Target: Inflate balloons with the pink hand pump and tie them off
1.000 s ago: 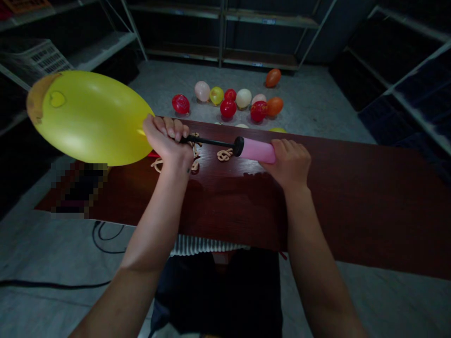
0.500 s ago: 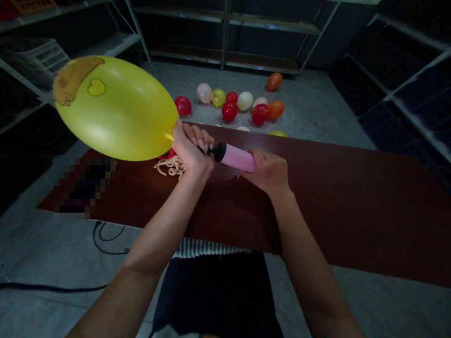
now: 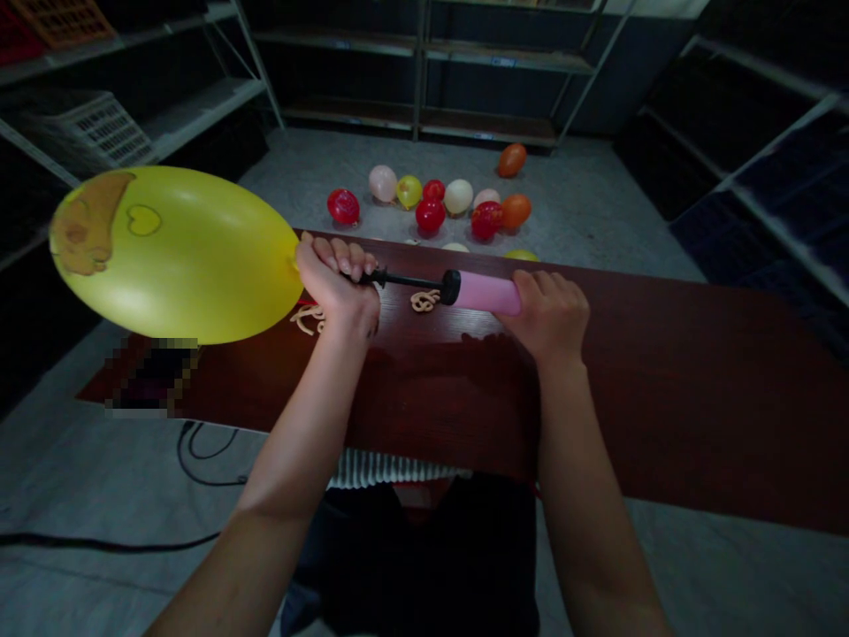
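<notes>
A big yellow balloon point(image 3: 172, 257) with a brown print and a heart hangs over the left end of a dark wooden table point(image 3: 663, 398). My left hand point(image 3: 337, 281) is closed round the balloon's neck and the nozzle end of a hand pump. My right hand point(image 3: 549, 311) grips the pump's pink barrel point(image 3: 487, 293). The black rod point(image 3: 408, 281) shows drawn out between my two hands. Pale rubber bands point(image 3: 424, 302) lie on the table under the pump.
Several inflated balloons point(image 3: 431, 199), red, orange, yellow and pale, lie on the grey floor beyond the table. Metal shelving lines the back and side walls, with a white crate point(image 3: 99, 133) on the left shelf. Black cables point(image 3: 199, 447) run on the floor at left.
Half a second ago the pink barrel was pushed up against my left hand; now my right hand has pulled it back to the right, exposing the rod. The balloon has dropped lower and to the left.
</notes>
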{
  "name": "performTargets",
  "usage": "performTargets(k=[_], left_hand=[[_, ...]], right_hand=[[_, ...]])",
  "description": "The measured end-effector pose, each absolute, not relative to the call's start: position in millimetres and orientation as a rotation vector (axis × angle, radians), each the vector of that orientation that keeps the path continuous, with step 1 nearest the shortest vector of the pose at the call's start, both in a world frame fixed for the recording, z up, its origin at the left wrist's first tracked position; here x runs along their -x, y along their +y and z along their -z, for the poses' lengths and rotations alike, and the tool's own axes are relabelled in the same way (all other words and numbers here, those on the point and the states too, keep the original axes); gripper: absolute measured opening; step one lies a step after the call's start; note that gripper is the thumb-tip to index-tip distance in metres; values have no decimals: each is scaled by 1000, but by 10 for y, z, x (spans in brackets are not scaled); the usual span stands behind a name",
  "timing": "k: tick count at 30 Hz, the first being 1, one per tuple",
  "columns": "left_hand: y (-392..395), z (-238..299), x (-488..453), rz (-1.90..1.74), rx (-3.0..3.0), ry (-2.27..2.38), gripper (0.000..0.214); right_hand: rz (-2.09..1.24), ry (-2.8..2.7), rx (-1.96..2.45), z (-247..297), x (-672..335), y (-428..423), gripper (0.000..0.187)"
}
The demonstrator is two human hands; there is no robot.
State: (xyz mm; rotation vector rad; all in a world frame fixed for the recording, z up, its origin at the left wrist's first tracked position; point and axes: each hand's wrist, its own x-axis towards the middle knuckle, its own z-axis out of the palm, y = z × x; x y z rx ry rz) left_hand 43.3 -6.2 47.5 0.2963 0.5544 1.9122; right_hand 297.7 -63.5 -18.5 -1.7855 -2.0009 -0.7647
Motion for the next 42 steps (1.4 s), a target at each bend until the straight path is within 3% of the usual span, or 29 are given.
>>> performTargets(k=[5, 13, 25, 42], left_hand=[[6, -424, -266, -1984, -385, 610, 52], [-69, -484, -365, -1979, -362, 591, 50], [-180, -390, -712, -1846, -395, 530, 63], [-67, -428, -459, -1901, -368, 612, 57]], right_hand=[[779, -1957, 1803, 214, -3020, -630, 25], [622, -2056, 1799, 192, -2928, -652, 33], [421, -2176, 1726, 184, -2415, -663, 37], [643, -2112, 1691, 131, -2706, -629, 36]])
